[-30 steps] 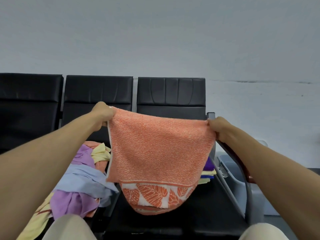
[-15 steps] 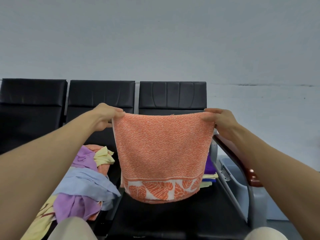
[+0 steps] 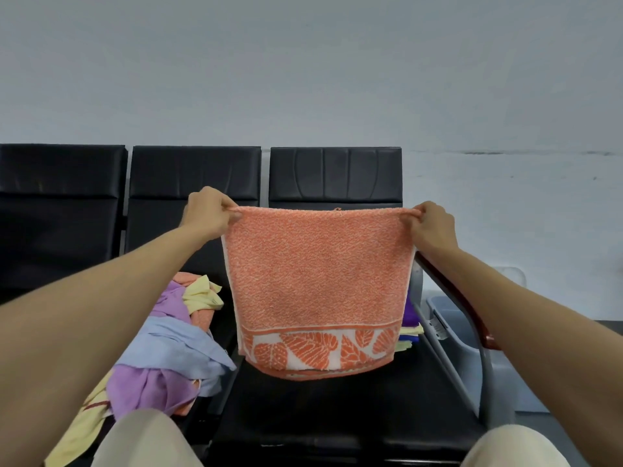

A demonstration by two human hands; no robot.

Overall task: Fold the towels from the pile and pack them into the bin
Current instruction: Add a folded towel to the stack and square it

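Observation:
An orange towel (image 3: 317, 278) with a white leaf-pattern border hangs stretched flat in the air over the right black seat. My left hand (image 3: 209, 210) pinches its top left corner and my right hand (image 3: 431, 224) pinches its top right corner. A loose pile of towels (image 3: 168, 345), purple, light blue, yellow and orange, lies on the middle seat to the left. A small stack of folded towels (image 3: 409, 328), purple and yellow, shows behind the orange towel's right edge. The grey bin (image 3: 458, 328) stands on the floor to the right of the seats, partly hidden by my right arm.
A row of three black seats (image 3: 195, 173) stands against a pale wall. A metal armrest with a red-brown top (image 3: 448, 288) runs between the right seat and the bin. My knees (image 3: 145, 439) show at the bottom edge.
Both hands have lifted the orange towel higher and pulled it taut, so its top edge is now level and its bottom edge hangs clear of the seat.

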